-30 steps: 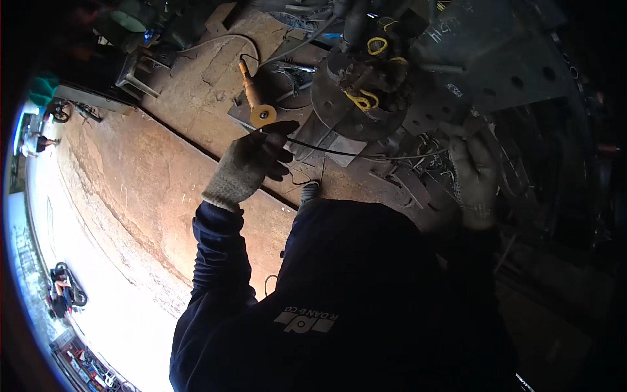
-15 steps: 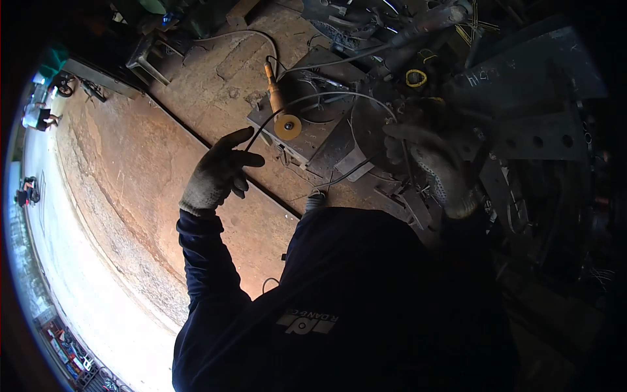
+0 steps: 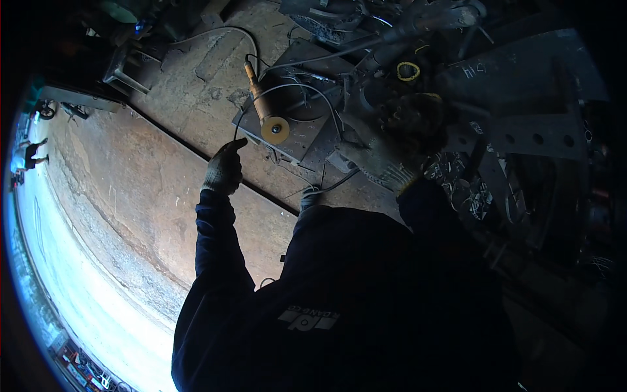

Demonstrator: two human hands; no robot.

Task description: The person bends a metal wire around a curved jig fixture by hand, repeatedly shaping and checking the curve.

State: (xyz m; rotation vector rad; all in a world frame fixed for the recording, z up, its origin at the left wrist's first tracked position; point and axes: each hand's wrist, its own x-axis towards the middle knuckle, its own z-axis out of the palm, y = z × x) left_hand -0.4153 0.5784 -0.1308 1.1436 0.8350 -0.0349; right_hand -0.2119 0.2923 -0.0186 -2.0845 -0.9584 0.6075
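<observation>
No packages, labels, signs or screens in view.

Rusty steel floor (image 3: 163, 215); grinder (image 3: 266, 117) on plate (image 3: 302, 140).

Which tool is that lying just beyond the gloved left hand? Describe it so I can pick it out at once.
Start from the flat grey steel plate lying on the rusty brown floor, just beyond the gloved left hand. On it lies a slim orange-bodied power tool with a round yellowish disc at its near end and a dark cable looping beside it. It is the only orange thing among grey metal.
</observation>
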